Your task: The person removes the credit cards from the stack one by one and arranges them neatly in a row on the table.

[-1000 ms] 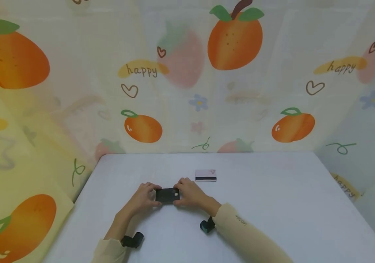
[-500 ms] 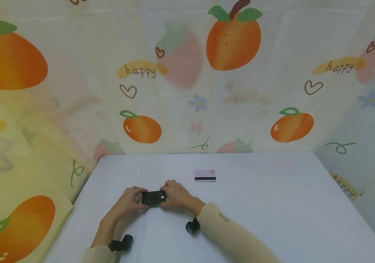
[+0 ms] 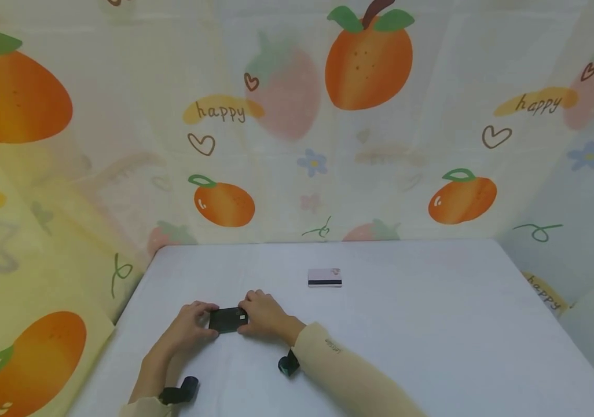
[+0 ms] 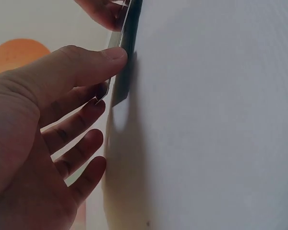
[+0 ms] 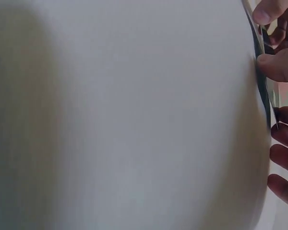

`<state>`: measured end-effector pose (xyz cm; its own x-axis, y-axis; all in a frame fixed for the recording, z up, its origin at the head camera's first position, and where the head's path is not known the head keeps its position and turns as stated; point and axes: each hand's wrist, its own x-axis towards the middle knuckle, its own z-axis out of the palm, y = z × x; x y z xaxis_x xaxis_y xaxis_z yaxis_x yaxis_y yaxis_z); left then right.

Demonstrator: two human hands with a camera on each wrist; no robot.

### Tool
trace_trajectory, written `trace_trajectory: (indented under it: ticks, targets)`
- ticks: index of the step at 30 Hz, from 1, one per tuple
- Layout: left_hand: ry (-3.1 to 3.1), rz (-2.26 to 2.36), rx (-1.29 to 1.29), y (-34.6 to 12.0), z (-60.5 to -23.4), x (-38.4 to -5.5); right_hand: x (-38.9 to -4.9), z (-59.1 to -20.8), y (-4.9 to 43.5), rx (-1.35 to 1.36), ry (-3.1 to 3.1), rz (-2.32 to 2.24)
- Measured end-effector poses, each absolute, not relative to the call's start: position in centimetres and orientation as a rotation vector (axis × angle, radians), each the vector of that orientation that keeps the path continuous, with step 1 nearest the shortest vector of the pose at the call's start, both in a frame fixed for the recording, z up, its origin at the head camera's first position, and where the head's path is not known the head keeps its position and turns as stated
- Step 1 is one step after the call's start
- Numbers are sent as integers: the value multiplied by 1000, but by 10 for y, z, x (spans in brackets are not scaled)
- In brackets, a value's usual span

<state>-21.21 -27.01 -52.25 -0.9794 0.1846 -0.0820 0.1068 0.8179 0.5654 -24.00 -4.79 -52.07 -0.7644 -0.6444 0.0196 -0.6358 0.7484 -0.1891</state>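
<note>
A black bank card (image 3: 228, 320) with a small pale chip at its right end lies between the two hands, left of the table's middle. My left hand (image 3: 191, 325) pinches its left end between thumb and fingers. The right hand (image 3: 263, 314) pinches the opposite end. Seen edge-on in the left wrist view, the card sits near the white surface, a dark green strip (image 4: 127, 67) showing beside it; whether it touches the table I cannot tell. In the right wrist view the right thumb (image 5: 278, 66) presses on the card's edge.
Farther back on the white table (image 3: 406, 324) lies a pale card (image 3: 325, 277) with a dark stripe. A fruit-printed cloth (image 3: 286, 127) hangs behind and to the sides. Black wrist cameras sit on both wrists, such as the right one (image 3: 289, 365).
Both hands have moved left and slightly toward the person, carrying the black bank card along between them. Its tilt has grown a little. The pale card has stayed in place.
</note>
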Motion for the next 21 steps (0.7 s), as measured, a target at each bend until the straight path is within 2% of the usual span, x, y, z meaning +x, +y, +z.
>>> trace_trajectory:
  ticks: [21]
  targets:
    - [2822,943,179,-280,-525,-211,-232,-519,-60,-968,2916,-270]
